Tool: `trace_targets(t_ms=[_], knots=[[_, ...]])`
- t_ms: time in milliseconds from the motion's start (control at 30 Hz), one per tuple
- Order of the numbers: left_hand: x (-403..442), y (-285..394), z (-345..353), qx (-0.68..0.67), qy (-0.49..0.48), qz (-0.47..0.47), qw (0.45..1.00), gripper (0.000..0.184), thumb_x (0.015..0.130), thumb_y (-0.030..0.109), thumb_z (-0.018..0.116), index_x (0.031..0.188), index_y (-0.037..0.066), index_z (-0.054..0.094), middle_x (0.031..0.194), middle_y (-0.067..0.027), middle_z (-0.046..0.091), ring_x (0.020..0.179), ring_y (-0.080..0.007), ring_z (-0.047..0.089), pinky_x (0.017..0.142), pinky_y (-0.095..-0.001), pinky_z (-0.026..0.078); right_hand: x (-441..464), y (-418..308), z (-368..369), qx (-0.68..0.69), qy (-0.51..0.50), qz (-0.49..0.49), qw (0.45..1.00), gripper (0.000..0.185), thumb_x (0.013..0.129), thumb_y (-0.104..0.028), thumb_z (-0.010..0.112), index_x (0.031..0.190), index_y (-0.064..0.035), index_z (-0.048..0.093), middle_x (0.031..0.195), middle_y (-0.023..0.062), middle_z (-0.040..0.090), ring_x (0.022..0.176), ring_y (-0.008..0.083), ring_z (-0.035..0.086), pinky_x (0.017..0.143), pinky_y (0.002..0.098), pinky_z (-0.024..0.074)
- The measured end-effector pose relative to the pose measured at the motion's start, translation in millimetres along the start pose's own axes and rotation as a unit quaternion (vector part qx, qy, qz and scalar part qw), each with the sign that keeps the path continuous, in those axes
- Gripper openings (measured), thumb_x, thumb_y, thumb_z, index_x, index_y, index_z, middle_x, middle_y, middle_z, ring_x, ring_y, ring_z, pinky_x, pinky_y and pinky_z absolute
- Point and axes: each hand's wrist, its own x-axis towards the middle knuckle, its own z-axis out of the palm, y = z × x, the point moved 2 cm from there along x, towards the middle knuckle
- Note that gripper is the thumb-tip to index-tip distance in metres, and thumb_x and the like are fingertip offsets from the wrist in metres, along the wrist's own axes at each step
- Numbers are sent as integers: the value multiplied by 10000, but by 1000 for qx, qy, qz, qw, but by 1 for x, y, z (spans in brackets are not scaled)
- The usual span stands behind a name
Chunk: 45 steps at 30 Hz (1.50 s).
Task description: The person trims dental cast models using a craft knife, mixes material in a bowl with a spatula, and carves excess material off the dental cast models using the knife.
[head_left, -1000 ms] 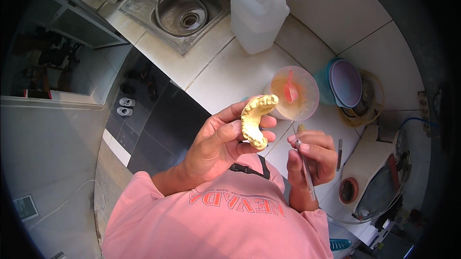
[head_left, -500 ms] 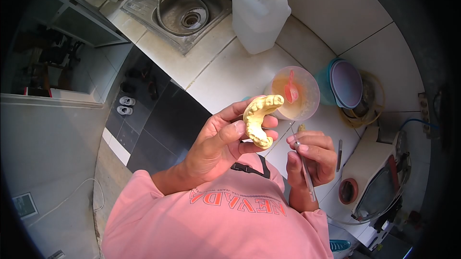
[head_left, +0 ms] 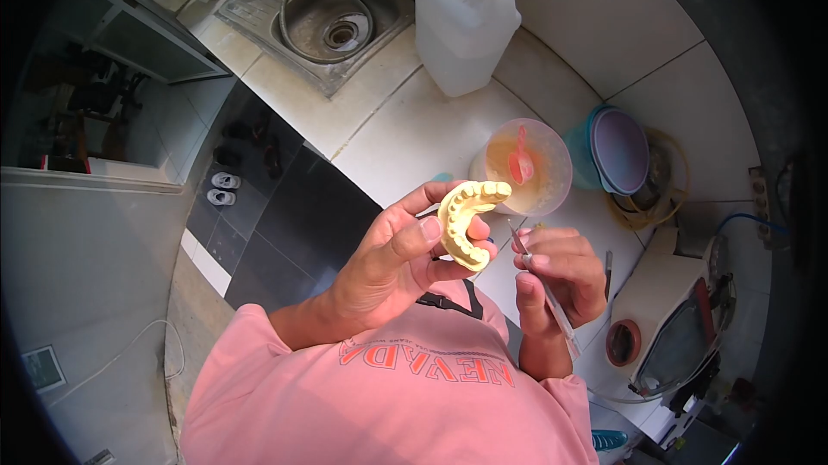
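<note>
My left hand point(head_left: 379, 245) holds a pale yellow dental cast point(head_left: 461, 228), a horseshoe-shaped plaster model with a row of teeth. Thumb and fingers grip its outer side, and the teeth show towards me. To the right, my right hand point(head_left: 561, 279) pinches a thin dental carving tool point(head_left: 545, 292) with a metal tip and a clear-looking handle. The tool's tip points up and left, a short gap away from the cast. Behind the hands stands a translucent tub point(head_left: 552, 167) of yellowish powder with a red scoop point(head_left: 520, 163) in it.
A white plastic jug point(head_left: 466, 25) stands on the tiled counter beside a steel sink point(head_left: 323, 29). To the right are teal and lilac buckets point(head_left: 617, 150), another slim tool point(head_left: 609, 271) and a cream-coloured machine point(head_left: 664, 318). White shoes point(head_left: 224, 189) lie on the dark floor.
The cast has tilted in my left hand, so its tooth row and inner side show differently. In my right hand, the tool has turned slightly, its tip shifting left.
</note>
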Motion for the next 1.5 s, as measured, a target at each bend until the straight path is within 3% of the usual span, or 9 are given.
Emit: trace_targets(t_ms=[133,467,667,733,1500], knots=[[-1,-1,0,0,0,-8,1000,579,919,345,675,1349,63,407,1078,-90,642,997,-210,664,713,-252,539,1,-1,-1,11,-3,5,1000,259,739,43,749,963,32,621,811,163,680,788,268,698,766,402,590],[-2,-3,-3,7,7,1,1000,595,925,359,670,1370,56,417,1101,-105,645,995,-220,664,697,-267,539,-3,-1,-2,18,-6,5,1000,272,740,31,762,969,25,615,820,151,676,791,268,699,748,393,591],[-3,-2,-4,2,2,-6,1000,558,973,336,600,1387,19,401,1153,-131,642,1000,-214,671,706,-283,555,-2,-4,-2,19,-13,12,1000,288,734,34,765,979,14,615,818,149,676,787,269,702,745,388,588],[-3,-2,-7,-39,-59,4,997,485,1008,273,517,1383,-22,434,1206,-158,631,1054,-207,662,898,-300,564,-2,-5,-2,23,-10,10,1000,299,727,39,766,985,9,616,820,147,677,781,267,704,745,384,586],[-3,-3,-7,-99,-69,-42,992,496,1020,261,489,1406,-35,391,1197,-156,621,1003,-182,661,860,-258,580,-4,-7,-1,36,-1,11,999,294,722,40,774,975,12,627,804,141,677,776,265,706,711,365,586]])
